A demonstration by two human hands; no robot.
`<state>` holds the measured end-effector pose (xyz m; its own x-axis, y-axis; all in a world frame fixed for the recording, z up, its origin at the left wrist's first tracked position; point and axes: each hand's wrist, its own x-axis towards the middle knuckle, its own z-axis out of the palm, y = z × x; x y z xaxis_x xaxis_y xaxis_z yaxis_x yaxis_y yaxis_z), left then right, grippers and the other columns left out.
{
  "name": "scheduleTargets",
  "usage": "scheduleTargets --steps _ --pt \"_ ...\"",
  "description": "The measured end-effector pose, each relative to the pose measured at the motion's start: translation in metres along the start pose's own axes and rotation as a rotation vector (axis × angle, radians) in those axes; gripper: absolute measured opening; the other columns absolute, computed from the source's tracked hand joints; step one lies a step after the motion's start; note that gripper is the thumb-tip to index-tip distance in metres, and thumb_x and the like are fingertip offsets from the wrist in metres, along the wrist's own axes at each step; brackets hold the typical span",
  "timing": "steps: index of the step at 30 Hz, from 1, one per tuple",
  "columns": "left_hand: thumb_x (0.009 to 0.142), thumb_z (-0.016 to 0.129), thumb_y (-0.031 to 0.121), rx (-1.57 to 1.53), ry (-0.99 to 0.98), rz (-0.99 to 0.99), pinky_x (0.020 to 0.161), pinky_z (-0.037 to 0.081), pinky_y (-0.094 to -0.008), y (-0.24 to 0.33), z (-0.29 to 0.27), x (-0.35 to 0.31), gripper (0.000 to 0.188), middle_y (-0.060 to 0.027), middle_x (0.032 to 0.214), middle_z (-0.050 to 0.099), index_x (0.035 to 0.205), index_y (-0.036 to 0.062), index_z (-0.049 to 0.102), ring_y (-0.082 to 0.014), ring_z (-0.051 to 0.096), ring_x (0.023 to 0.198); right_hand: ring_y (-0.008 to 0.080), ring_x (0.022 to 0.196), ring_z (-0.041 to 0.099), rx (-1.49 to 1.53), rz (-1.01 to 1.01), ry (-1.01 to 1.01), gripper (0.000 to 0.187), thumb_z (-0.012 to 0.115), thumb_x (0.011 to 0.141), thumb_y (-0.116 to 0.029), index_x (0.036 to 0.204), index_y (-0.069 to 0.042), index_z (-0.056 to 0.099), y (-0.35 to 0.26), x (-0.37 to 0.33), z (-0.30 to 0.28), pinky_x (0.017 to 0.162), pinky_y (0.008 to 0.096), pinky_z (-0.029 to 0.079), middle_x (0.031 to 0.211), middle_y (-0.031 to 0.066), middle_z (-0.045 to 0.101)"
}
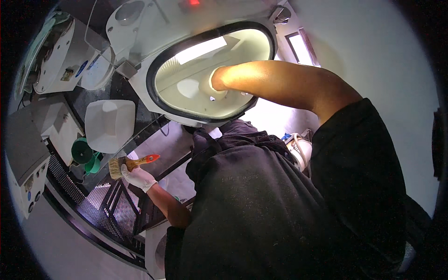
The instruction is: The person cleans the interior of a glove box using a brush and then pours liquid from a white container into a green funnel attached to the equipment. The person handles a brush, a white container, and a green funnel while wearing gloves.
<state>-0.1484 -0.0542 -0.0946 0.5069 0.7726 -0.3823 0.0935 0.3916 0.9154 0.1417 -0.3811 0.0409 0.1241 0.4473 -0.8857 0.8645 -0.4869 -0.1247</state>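
Note:
My left hand (138,178), in a white glove, is closed around a wide paintbrush (149,159). The brush has pale bristles pointing left and a wooden handle with a red-orange end. My right arm reaches into a lit, white oval chamber (186,70) with a black rubber rim. At the end of that arm, my right hand (213,87) shows only as a pale glove near the chamber's inner wall. Its fingers are hidden, and I cannot make out whether they hold anything.
On the dark bench at the left lies a white, square-cornered plastic scoop or tray (109,126). Close by it are a dark green cup (82,150) and a lighter green one (93,163). A grey machine (25,144) and black perforated metal panels (107,205) stand further left.

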Motion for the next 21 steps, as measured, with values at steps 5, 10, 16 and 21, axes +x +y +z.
scheduleTargets --steps 5,10,16,21 --pt "0.1 0.047 0.038 -0.056 0.005 -0.051 0.113 0.033 -0.0491 -0.006 -0.006 -0.005 0.054 -0.0131 0.141 0.053 0.14 0.0014 0.05 -0.0283 0.052 0.129 0.0356 0.107 0.068 0.065 0.001 0.044 0.04 0.076 0.074 -0.022 0.109 -0.003 0.075 0.0 0.007 -0.005 0.089 0.0469 0.054 0.113 0.0191 0.072" --pt "0.1 0.047 0.037 -0.039 0.067 -0.03 0.113 0.033 -0.049 0.007 0.019 -0.019 0.054 -0.0122 0.136 0.057 0.141 0.0018 0.048 -0.0286 0.054 0.127 0.0364 0.099 0.07 0.055 -0.089 0.161 0.035 0.08 0.068 -0.018 0.1 -0.003 0.077 0.003 0.017 0.0 0.085 0.0459 0.055 0.104 0.0192 0.073" --pt "0.101 0.045 0.034 -0.027 0.051 -0.044 0.112 0.037 -0.0476 0.009 0.012 -0.016 0.053 -0.0139 0.137 0.056 0.142 0.0015 0.045 -0.0297 0.056 0.126 0.0372 0.092 0.071 -0.038 -0.092 0.182 0.03 0.079 0.066 -0.015 0.095 -0.006 0.077 -0.004 0.013 -0.009 0.078 0.0471 0.056 0.094 0.0172 0.074" --pt "0.1 0.046 0.031 -0.07 0.069 -0.007 0.112 0.039 -0.0465 0.003 0.004 -0.014 0.052 -0.0157 0.139 0.054 0.143 0.0013 0.043 -0.0301 0.057 0.125 0.0377 0.091 0.071 0.034 -0.132 0.361 0.029 0.076 0.072 -0.014 0.1 -0.007 0.078 -0.003 0.028 0.008 0.079 0.0489 0.055 0.095 0.0169 0.074"
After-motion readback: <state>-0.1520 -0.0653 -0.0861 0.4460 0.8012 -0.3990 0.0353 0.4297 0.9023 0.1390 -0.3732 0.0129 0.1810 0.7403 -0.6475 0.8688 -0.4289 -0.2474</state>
